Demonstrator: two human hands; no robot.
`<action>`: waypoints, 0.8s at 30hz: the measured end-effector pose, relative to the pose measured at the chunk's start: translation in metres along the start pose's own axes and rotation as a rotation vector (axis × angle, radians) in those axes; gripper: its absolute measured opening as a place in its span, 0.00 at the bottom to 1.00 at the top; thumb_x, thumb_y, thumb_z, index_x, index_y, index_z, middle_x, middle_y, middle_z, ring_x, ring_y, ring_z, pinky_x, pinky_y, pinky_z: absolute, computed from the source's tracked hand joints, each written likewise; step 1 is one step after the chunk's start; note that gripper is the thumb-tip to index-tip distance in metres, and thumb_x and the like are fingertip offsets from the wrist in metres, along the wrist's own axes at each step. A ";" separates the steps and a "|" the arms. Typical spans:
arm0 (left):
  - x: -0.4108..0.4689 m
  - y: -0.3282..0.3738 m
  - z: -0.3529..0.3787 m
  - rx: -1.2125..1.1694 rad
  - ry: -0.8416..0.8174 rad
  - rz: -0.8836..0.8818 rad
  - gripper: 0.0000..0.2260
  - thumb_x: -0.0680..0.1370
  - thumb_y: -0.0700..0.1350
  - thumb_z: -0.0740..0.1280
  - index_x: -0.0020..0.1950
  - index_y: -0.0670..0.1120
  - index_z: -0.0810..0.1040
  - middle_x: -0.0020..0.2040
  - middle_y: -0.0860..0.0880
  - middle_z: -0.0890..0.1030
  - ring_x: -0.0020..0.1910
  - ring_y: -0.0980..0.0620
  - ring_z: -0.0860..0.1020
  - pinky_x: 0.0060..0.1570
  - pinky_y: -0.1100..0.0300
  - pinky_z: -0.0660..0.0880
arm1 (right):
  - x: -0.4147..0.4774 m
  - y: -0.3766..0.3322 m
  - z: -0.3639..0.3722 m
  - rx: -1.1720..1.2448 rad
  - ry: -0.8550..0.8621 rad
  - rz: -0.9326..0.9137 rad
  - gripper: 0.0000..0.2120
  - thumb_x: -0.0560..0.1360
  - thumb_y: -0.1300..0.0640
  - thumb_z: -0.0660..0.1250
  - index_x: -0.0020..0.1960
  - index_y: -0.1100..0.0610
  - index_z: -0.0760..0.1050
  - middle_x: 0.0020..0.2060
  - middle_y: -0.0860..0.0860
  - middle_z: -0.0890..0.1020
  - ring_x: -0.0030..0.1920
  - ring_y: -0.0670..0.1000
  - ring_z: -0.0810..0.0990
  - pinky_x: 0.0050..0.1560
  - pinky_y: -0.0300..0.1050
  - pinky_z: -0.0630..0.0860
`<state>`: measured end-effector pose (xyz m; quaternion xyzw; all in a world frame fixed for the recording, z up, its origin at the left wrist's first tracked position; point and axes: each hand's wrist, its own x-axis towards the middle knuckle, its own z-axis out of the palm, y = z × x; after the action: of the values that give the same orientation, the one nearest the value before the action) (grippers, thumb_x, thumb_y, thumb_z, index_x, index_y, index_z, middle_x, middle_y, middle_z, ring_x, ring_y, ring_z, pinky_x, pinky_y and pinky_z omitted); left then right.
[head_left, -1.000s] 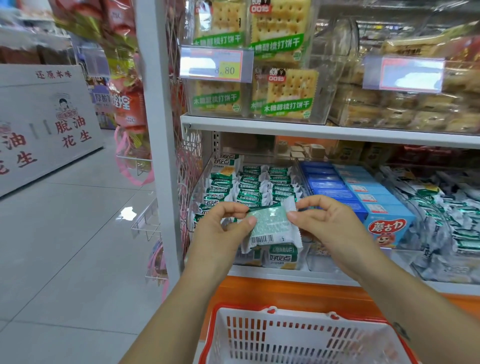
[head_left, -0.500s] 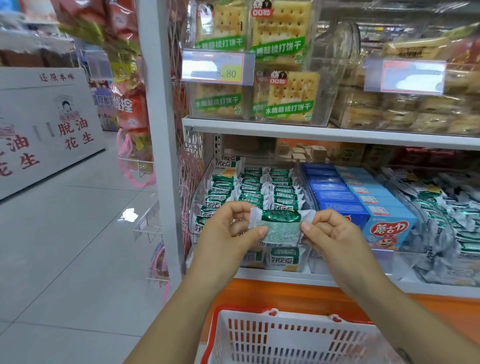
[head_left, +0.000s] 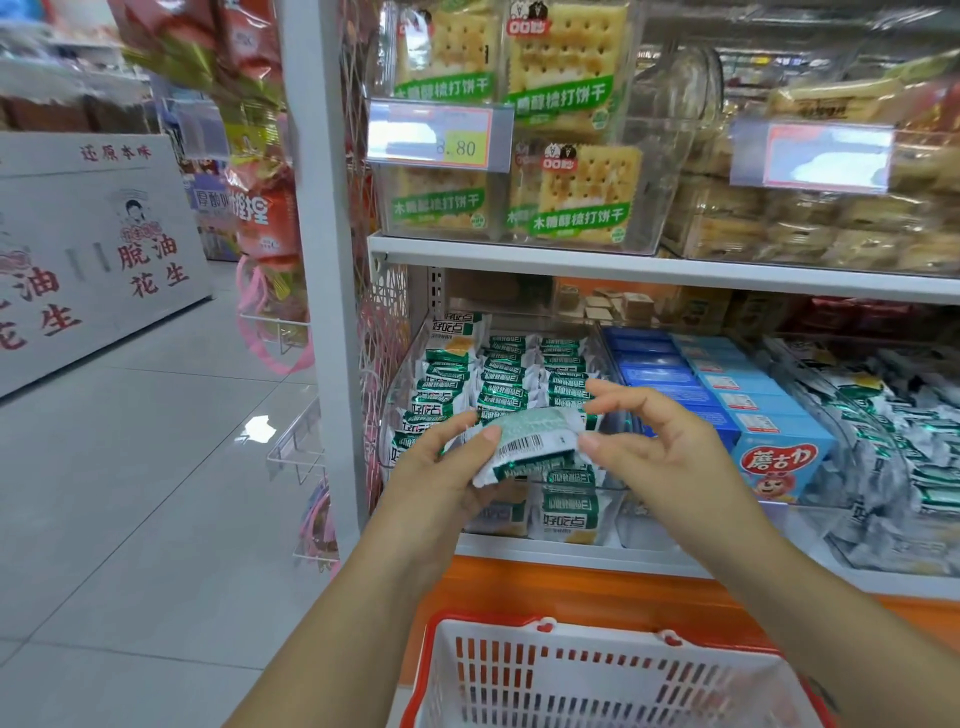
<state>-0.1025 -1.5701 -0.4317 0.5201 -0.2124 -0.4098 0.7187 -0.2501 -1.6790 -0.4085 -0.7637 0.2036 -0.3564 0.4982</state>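
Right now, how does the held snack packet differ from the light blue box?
The snack packet is a soft green-and-white wrapper; the light blue box is stiff carton. The packet is pinched between left hand and right hand; the box sits shelved. Both are printed packaging.

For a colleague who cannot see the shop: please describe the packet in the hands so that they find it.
Find the white shelf unit, then the clear bin of green-and-white packets at the left of its lower shelf. In front of this bin, the left hand and right hand hold one packet. Only this one shows its pale back with a barcode.
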 end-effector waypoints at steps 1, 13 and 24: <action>0.000 0.002 0.001 -0.099 -0.001 -0.051 0.16 0.74 0.44 0.69 0.62 0.46 0.75 0.45 0.47 0.85 0.39 0.51 0.82 0.45 0.56 0.80 | -0.002 -0.003 0.000 -0.040 -0.066 -0.045 0.11 0.69 0.59 0.73 0.48 0.46 0.77 0.60 0.34 0.74 0.50 0.40 0.81 0.49 0.34 0.77; -0.006 0.013 -0.003 0.058 0.002 -0.093 0.16 0.74 0.58 0.66 0.54 0.49 0.80 0.47 0.52 0.83 0.45 0.54 0.81 0.52 0.52 0.78 | 0.020 -0.007 0.015 -0.582 -0.095 -0.389 0.18 0.71 0.56 0.74 0.54 0.41 0.72 0.49 0.30 0.75 0.52 0.29 0.72 0.53 0.24 0.67; 0.002 0.016 -0.017 0.358 0.188 0.357 0.04 0.78 0.44 0.67 0.50 0.53 0.80 0.46 0.56 0.84 0.47 0.57 0.82 0.53 0.50 0.79 | 0.046 -0.002 0.042 -0.576 -0.118 -0.387 0.20 0.68 0.50 0.75 0.58 0.46 0.74 0.57 0.38 0.71 0.57 0.33 0.68 0.57 0.26 0.65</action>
<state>-0.0826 -1.5597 -0.4233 0.6288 -0.3022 -0.1823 0.6928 -0.1881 -1.6830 -0.4017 -0.9167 0.1181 -0.3273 0.1963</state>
